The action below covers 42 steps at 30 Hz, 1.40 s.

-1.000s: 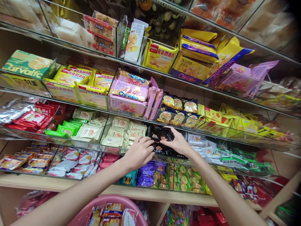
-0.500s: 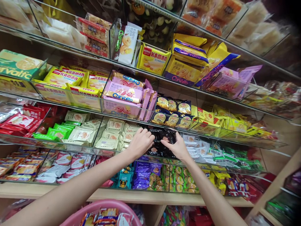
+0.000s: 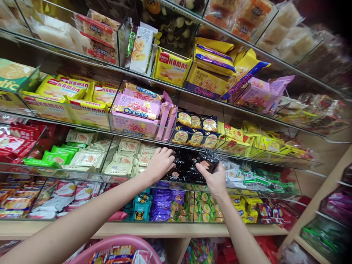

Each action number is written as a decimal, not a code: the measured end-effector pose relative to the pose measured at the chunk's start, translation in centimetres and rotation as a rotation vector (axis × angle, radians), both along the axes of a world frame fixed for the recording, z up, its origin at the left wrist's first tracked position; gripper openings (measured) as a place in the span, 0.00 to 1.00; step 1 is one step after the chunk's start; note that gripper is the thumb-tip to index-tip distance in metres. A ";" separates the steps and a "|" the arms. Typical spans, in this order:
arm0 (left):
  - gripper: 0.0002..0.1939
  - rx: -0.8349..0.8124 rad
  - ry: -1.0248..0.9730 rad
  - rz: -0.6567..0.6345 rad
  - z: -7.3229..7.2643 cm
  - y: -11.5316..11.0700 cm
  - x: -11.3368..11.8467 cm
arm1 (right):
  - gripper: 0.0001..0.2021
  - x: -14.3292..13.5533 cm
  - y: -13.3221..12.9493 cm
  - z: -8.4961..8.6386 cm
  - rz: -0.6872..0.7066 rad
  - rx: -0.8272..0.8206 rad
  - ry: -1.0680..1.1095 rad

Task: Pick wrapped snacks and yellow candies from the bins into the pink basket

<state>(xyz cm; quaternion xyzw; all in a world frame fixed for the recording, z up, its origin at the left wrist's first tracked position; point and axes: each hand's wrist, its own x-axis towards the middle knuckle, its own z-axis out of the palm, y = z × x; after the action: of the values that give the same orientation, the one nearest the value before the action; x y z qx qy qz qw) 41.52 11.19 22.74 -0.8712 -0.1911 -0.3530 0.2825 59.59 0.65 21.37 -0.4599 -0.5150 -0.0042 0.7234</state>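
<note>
My right hand (image 3: 216,178) is closed on a black snack packet (image 3: 208,160), raised a little above the front edge of a clear shelf compartment. Other black packets (image 3: 185,163) lie in that compartment between my hands. At its left side my left hand (image 3: 162,163) reaches in with bent fingers; its fingertips are hidden among the dark packets, so what they hold, if anything, does not show. Cream-coloured packets (image 3: 125,159) fill the compartment to the left, and white packets (image 3: 232,172) lie just right of my right hand.
A pink basket (image 3: 123,240) with wrapped snacks stands below the shelves. Clear dividers and shelf fronts separate yellow, pink and blue packets above and purple packets (image 3: 162,203) below. A wooden ledge (image 3: 170,230) runs beneath the lowest row.
My right hand has moved right and up with a black packet between thumb and fingers. My left hand has stayed at the left of the black packets. The whole view has shifted slightly.
</note>
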 end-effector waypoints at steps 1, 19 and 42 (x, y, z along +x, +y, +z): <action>0.08 -0.013 -0.019 0.003 0.0 0.2 0.1 | 0.17 0.0 -0.4 -0.3 0.005 0.020 0.042; 0.11 -0.064 0.016 -0.027 0.3 0.4 0.2 | 0.22 -5.6 -5.6 -6.5 0.397 -0.103 0.963; 0.11 -0.311 0.072 -0.066 1.2 -0.1 0.3 | 0.23 -10.9 -5.5 -10.8 0.611 -0.425 1.406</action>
<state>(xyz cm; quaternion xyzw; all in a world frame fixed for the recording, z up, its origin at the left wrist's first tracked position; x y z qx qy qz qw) 41.82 11.13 23.98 -0.9224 -0.2045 -0.2966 0.1391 48.74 -4.87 10.53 -0.3215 -0.0308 0.5840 0.7448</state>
